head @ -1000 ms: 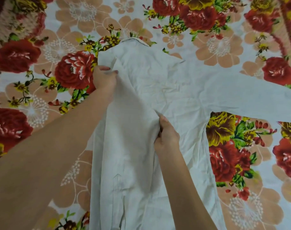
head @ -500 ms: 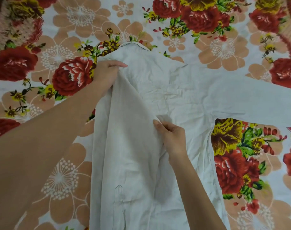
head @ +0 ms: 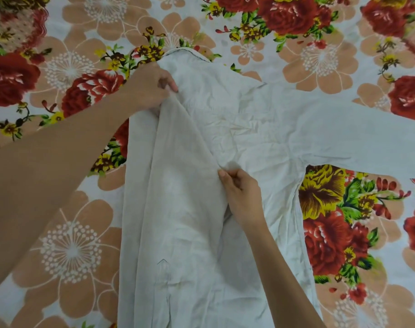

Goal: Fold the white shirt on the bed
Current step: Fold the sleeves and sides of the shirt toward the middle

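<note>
The white shirt [head: 244,129] lies back-up on the flowered bed sheet [head: 71,245], collar at the far end. Its left sleeve is folded over the body and runs down toward me. The other sleeve stretches out flat to the right edge of view. My left hand [head: 152,88] pinches the fabric at the left shoulder, beside the collar. My right hand [head: 242,195] pinches the folded sleeve's right edge near the shirt's middle. The shirt's hem is out of view at the bottom.
The bed sheet with red roses and peach flowers fills the whole view around the shirt. Nothing else lies on it.
My left hand closed its fingers on the shoulder fabric near the collar. My right hand stayed at the sleeve edge, loosening from a fist to a fingertip pinch. The view shifted slightly.
</note>
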